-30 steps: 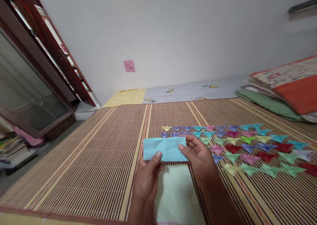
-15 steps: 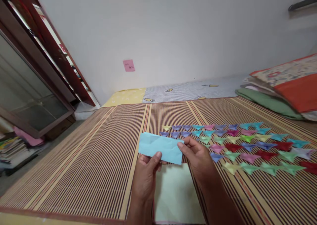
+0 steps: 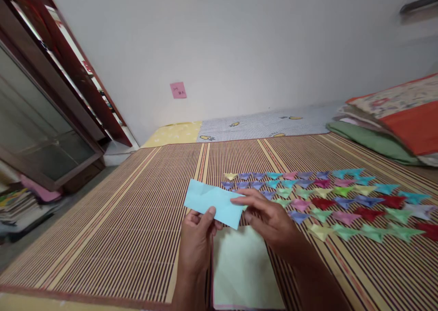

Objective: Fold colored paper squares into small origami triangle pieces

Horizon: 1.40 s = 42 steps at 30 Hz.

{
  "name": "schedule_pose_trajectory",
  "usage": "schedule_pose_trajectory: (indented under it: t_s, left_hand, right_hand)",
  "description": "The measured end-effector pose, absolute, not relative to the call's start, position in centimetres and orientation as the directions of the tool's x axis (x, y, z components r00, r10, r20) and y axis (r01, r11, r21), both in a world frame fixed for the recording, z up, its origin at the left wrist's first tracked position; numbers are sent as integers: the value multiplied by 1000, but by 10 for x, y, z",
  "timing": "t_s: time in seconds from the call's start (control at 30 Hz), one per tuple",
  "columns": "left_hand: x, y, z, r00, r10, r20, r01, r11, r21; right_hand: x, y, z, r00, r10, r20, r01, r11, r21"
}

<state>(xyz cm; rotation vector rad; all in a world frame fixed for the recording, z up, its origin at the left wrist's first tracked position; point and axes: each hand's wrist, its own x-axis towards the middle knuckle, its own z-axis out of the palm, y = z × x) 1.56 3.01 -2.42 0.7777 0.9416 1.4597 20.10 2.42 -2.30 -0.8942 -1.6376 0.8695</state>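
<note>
Both my hands hold a light blue paper strip [image 3: 210,200], folded lengthwise and tilted down to the right, above the striped woven mat [image 3: 137,219]. My left hand [image 3: 196,238] pinches its lower edge with thumb on top. My right hand [image 3: 267,217] grips the strip's right end, fingers reaching over it. Below my hands a stack of pale green square paper [image 3: 242,267] lies on the mat. Rows of several small folded paper shapes [image 3: 325,201] in many colours lie to the right.
A glass-fronted wooden cabinet [image 3: 44,119] stands at the left with books [image 3: 17,206] piled beside it. Folded bedding and pillows [image 3: 393,123] lie at the right. A patterned sheet [image 3: 260,126] runs along the white wall, which bears a pink sticky note [image 3: 178,90].
The blue strip has shifted left and tilted, its right end dropping. My right hand's fingers have slid further over the strip's right end.
</note>
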Motion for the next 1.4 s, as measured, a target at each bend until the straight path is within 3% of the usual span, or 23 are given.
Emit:
schedule_pose_trajectory:
  t_s: [0.23, 0.37, 0.5, 0.77, 0.97, 1.17, 1.4]
  left_hand:
    - [13, 29, -25, -45, 998, 37, -392, -52, 918]
    - [15, 29, -26, -19, 997, 72, -376, -74, 924]
    - [17, 30, -30, -19, 997, 72, -400, -74, 913]
    - [17, 31, -36, 7, 997, 74, -372, -66, 926]
    - [17, 29, -30, -12, 1000, 16, -494, -20, 869]
    - [16, 32, -27, 14, 999, -30, -577, 32, 816]
    - [17, 29, -29, 20, 998, 67, -365, -55, 929]
  right_hand:
    - [186, 25, -23, -58, 894, 445, 100, 449, -888]
    - [178, 25, -23, 26, 924, 382, 107, 377, -920]
    - [175, 23, -24, 58, 959, 279, 58, 275, -960]
    - [168, 20, -19, 74, 964, 254, 31, 252, -967]
    - [170, 21, -23, 61, 969, 240, 4, 241, -971]
    - [173, 28, -31, 58, 972, 228, -123, 234, -964]
    - [173, 25, -24, 54, 944, 324, 54, 322, -945]
